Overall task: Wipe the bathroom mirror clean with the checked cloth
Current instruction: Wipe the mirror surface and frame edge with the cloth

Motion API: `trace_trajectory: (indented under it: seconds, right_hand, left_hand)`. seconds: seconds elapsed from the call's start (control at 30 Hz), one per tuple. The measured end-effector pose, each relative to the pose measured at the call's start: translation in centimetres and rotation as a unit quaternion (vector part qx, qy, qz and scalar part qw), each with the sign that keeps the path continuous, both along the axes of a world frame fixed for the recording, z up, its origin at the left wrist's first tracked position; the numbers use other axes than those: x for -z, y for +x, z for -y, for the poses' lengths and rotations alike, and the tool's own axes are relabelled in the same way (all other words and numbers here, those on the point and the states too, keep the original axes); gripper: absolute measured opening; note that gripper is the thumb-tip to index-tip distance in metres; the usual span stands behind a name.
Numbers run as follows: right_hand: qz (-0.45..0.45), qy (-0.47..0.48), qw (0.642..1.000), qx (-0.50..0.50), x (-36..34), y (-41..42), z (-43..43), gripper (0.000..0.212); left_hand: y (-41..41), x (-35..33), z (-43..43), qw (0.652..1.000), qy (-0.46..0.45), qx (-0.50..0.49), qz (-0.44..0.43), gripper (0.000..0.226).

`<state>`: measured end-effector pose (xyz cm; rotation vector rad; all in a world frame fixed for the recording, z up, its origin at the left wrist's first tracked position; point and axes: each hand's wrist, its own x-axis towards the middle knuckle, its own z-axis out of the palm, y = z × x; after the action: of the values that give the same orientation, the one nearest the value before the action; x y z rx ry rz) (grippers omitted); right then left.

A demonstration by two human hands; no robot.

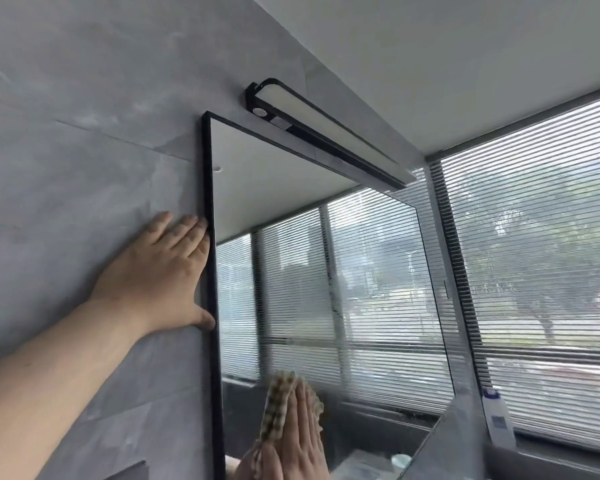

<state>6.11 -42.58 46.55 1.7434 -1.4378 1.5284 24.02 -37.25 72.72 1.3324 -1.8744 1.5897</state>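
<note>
Left hand (160, 271): left centre, flat on the wall (66, 168), fingers straight and together, thumb touching the mirror's black edge; it holds nothing.
Cloth (277, 400): bottom centre, bunched between my right hand and the glass. It is soft and light and likely to slip, so it is best trapped under a flat palm.
Right hand (305, 441): bottom centre, fingers straight, pressing the cloth.
Mirror (361, 289): centre, fixed to the wall; stiff, smooth, breakable, so I'd press evenly.

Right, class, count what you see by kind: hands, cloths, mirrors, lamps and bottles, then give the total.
hands: 2, left hand and right hand
checked cloth: 1
mirror: 1
wall lamp: 1
bottle: 1
total: 6
</note>
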Motion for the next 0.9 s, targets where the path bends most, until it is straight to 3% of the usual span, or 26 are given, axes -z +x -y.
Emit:
trace_trajectory:
  seconds: [0.1,0.17,0.27,0.43,0.53,0.67,0.77,0.9]
  right_hand:
    - [0.057,0.02,0.998,-0.024,0.9,1.6,-0.6,0.06]
    - [0.081,0.006,0.996,-0.038,-0.6,2.2,-0.9,0.073]
    - [0.059,0.028,0.995,-0.07,-5.5,3.4,-0.9,0.075]
    - [0.055,-0.012,0.995,-0.088,-13.0,4.3,-0.8,0.074]
    - [0.085,-0.027,0.993,-0.071,-11.1,1.8,1.1,0.076]
    - [0.221,0.007,0.974,-0.041,-5.5,-2.9,3.8,0.082]
    - [0.331,0.053,0.942,-0.007,1.1,-6.9,5.9,0.082]
    - [0.452,0.122,0.884,-0.008,7.0,-10.0,7.3,0.065]
  left_hand:
    - [-0.4,0.0,-0.7,1.0,0.009,-0.007,-0.005,0.139]
    - [-0.5,0.0,-0.8,1.0,0.008,-0.006,0.0,0.139]
    - [-0.1,0.2,-0.4,0.999,-0.008,0.034,0.004,0.136]
    - [0.4,0.9,1.1,0.995,-0.038,0.094,0.016,0.12]
    - [0.4,0.9,0.9,0.996,-0.028,0.087,0.009,0.121]
    - [0.3,0.9,0.9,0.997,-0.029,0.069,0.004,0.122]
    - [0.3,0.9,0.8,0.997,-0.035,0.073,0.0,0.122]
    - [0.3,0.9,1.0,0.996,-0.031,0.083,0.001,0.122]
